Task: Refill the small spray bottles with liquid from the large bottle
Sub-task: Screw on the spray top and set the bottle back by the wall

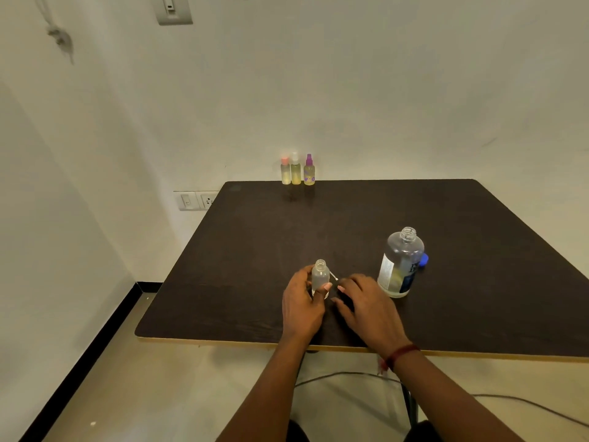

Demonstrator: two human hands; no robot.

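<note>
While left hand grips one small bottle, right hand relaxed, three spray bottles, one large bottle

Rear wall: plain, off-white, evenly lit. Left wall: same finish, with a grey smudge or cobweb near the top. A grey switch fitting is mounted high on the rear wall. Bench: dark wood-grain top, pale edge band along the near side. A switch-and-socket plate sits low on the rear wall, just beside the bench's far left corner. Floor: beige, with black skirting along the left wall. A thin cable lies on the floor below the bench's near edge.
</note>
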